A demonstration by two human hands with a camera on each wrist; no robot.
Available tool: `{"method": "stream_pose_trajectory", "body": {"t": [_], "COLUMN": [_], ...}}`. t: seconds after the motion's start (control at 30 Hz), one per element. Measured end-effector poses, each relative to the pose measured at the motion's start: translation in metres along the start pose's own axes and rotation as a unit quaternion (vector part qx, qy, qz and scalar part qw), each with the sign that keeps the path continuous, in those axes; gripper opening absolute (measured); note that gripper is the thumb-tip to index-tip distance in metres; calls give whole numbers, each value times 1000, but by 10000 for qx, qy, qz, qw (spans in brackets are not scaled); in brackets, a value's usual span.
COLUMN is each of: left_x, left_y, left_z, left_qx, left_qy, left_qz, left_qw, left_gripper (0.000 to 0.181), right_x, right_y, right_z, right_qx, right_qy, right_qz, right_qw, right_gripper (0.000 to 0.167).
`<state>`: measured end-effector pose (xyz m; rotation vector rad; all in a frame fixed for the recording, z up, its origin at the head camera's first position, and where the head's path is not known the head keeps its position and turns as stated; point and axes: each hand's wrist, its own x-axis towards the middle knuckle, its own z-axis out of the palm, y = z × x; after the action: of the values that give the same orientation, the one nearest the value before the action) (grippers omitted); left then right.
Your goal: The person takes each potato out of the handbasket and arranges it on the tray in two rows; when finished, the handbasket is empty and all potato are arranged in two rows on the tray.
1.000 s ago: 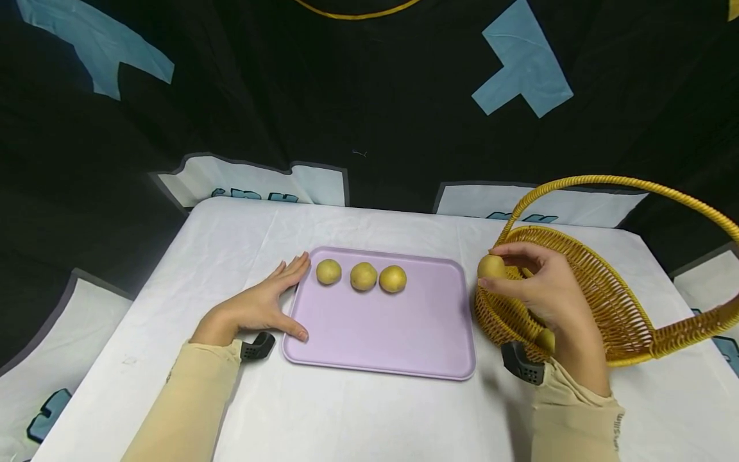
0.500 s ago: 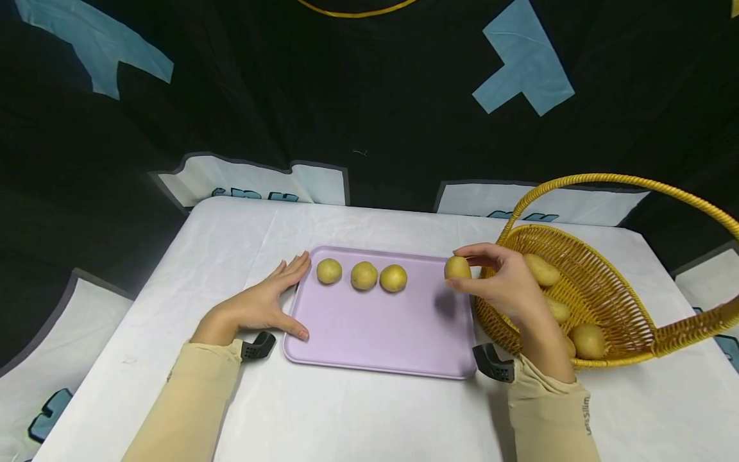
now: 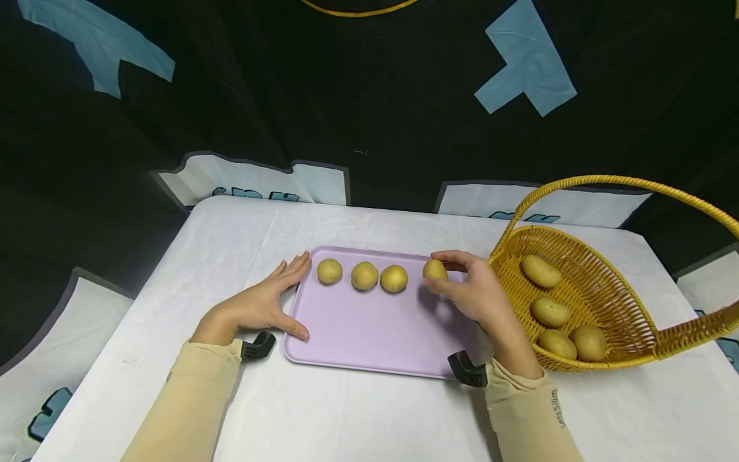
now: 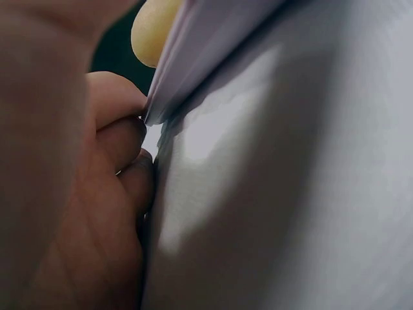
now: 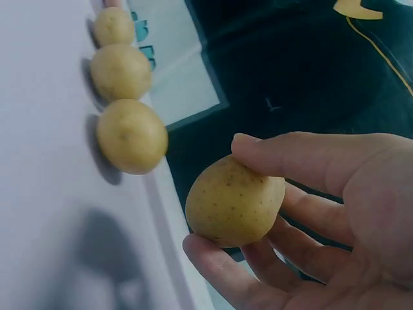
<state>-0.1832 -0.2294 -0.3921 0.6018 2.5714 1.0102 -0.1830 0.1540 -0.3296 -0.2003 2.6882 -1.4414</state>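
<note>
R hand (image 3: pixel 473 290) pinches a potato (image 3: pixel 434 269) above the tray (image 3: pixel 358 333), ctr-R of frame; L hand (image 3: pixel 260 309), fingers spread, touches tray's L edge, ctr-L. Prob. best: lower it gently in line w/ the 3 potatoes (image 3: pixel 365 276), L hand bracing tray, let go once stable.

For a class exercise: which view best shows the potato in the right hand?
Right wrist: the held potato is large and speckled. The head view shows it small, partly behind the right hand; the left wrist view misses it.
</note>
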Motion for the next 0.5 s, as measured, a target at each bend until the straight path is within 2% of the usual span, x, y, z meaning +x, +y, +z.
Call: {"method": "stream_pose_trajectory", "body": {"t": [0.27,0.5], "left_x": [1,1], "left_y": [2,2], "left_z": [-1,0], "left_qx": [-4,-12], "left_qy": [2,-5], "left_qz": [-10,-43], "left_qw": [10000,10000], "left_gripper": [142,142], "right_x": [4,7], "right_y": [2,10], "right_z": [13,23], "right_qx": [-373,-377], "right_qy": [-48,-7], "right_qz": [215,303], "right_qw": [9991,9988], "right_gripper": [50,50]}}
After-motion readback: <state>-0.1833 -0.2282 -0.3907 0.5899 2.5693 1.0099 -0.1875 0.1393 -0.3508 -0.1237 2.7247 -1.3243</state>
